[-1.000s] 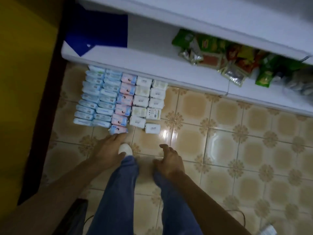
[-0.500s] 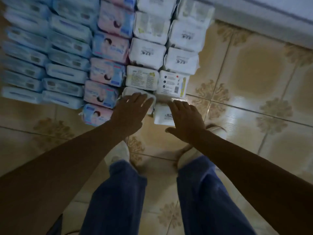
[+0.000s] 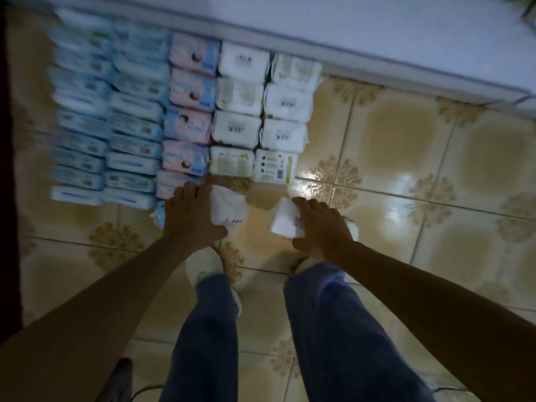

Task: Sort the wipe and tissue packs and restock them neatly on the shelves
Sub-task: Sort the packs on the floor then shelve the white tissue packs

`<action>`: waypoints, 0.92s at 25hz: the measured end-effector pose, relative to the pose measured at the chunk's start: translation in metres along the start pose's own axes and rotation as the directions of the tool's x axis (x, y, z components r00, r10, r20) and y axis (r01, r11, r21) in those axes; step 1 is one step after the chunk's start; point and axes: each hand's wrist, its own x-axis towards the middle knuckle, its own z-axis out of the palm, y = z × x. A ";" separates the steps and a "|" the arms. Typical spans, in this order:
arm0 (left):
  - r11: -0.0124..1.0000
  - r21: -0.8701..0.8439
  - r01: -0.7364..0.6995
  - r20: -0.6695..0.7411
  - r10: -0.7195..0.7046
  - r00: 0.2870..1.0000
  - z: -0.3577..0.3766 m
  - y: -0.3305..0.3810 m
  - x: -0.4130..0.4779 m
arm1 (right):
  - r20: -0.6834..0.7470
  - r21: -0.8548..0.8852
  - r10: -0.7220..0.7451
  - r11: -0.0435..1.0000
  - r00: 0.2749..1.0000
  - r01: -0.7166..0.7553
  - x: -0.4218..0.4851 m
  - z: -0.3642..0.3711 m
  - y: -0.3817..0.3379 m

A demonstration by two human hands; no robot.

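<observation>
From the head camera, the left hand grips a white pack, fingers over its top edge. The right hand clasps a second white pack, thumb beneath and fingers above. Both packs are tilted and sit apart from each other, just in front of the rows on the floor. Whether they touch the tiles cannot be told.

The rows run back to the base of the shelf: two columns of blue packs at the left, one of pink packs, and two of white packs. The nearest pink pack is partly hidden by the left hand. The blue columns are blurred.

Below the hands stand the person's legs in blue trousers and a white shoe, close to the held packs.
</observation>
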 end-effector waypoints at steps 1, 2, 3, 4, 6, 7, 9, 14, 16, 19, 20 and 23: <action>0.993 -0.118 0.012 0.001 -0.012 1.000 -0.028 0.012 -0.022 | -0.008 0.025 0.001 1.000 1.000 0.000 -0.026 -0.031 0.000; 0.971 -0.238 0.026 0.018 -0.022 1.000 -0.063 0.028 -0.049 | -0.023 0.054 0.024 0.998 0.999 -0.023 -0.057 -0.067 -0.002; 0.932 -0.357 0.069 0.067 -0.048 0.997 -0.096 0.044 -0.070 | -0.044 0.109 0.072 0.992 0.996 -0.066 -0.085 -0.098 -0.005; 0.879 -0.468 0.092 0.082 -0.060 0.995 -0.119 0.054 -0.086 | -0.071 0.201 0.141 0.972 0.987 -0.125 -0.112 -0.125 -0.007; 0.763 -0.634 0.122 0.058 -0.111 0.992 -0.165 0.073 -0.118 | -0.056 0.473 0.266 0.856 0.962 -0.209 -0.170 -0.176 -0.019; 0.676 -0.727 0.124 0.045 -0.134 0.990 -0.190 0.082 -0.135 | -0.037 0.615 0.295 0.760 0.955 -0.211 -0.200 -0.199 -0.026; 0.495 -0.861 0.118 0.072 -0.111 0.991 -0.233 0.111 -0.177 | -0.032 0.797 0.332 0.578 0.943 -0.177 -0.253 -0.234 -0.039; 0.490 -0.861 0.135 0.210 0.099 0.973 -0.270 0.182 -0.275 | -0.161 0.962 0.555 0.274 0.816 0.004 -0.392 -0.268 -0.064; 0.489 -0.868 0.087 0.226 0.235 0.945 -0.285 0.215 -0.298 | -0.161 0.987 0.662 0.088 0.732 0.137 -0.440 -0.265 -0.070; 0.506 -0.858 -0.094 0.167 0.447 0.879 -0.322 0.278 -0.342 | -0.184 0.944 0.729 -0.056 0.660 0.325 -0.503 -0.261 -0.060; 0.534 -0.830 -0.162 0.161 0.507 0.846 -0.330 0.300 -0.353 | -0.203 0.920 0.753 -0.072 0.626 0.384 -0.522 -0.262 -0.053; 0.525 -0.770 -0.362 0.131 0.686 0.716 -0.347 0.378 -0.392 | -0.279 0.806 0.823 -0.081 0.496 0.587 -0.580 -0.265 -0.019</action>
